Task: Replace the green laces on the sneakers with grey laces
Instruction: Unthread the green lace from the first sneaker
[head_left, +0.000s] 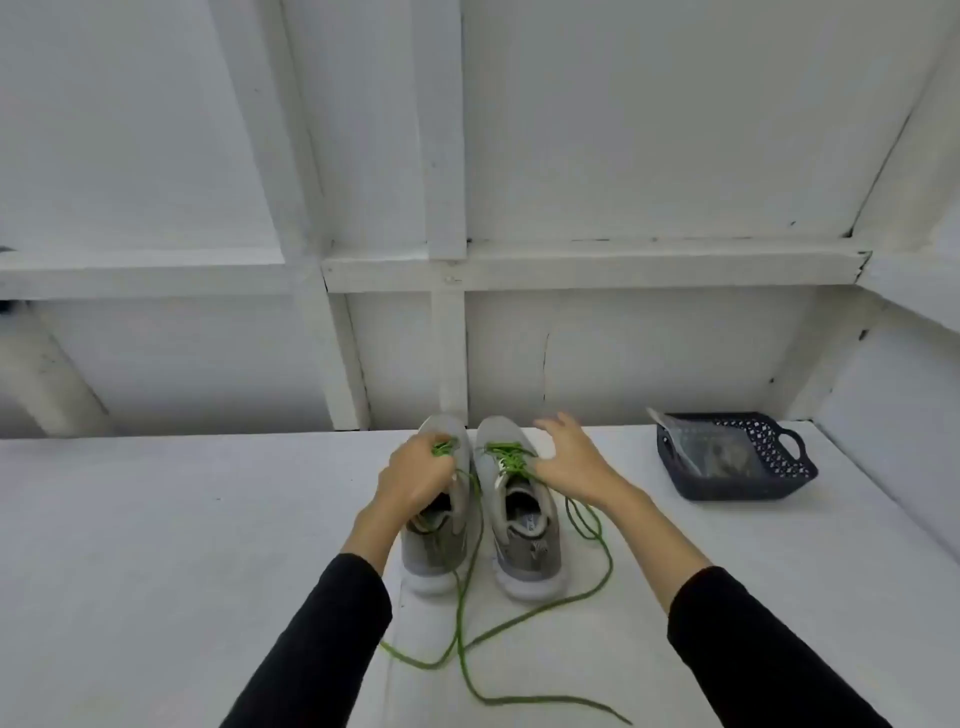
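Note:
Two grey sneakers stand side by side on the white table, toes pointing away from me. The left sneaker (441, 540) is under my left hand (415, 473), whose fingers pinch its green lace (444, 448) near the toe end. My right hand (569, 457) hovers with spread fingers over the right side of the right sneaker (524, 530), holding nothing. The right sneaker's green lace (506, 460) is partly threaded. Loose green lace ends (467, 649) trail over the table toward me.
A dark blue perforated basket (779, 452) sits at the back right of the table and holds a clear bag with grey contents (722, 452). A white panelled wall (623, 353) rises directly behind the sneakers. The white table (156, 545) stretches to the left.

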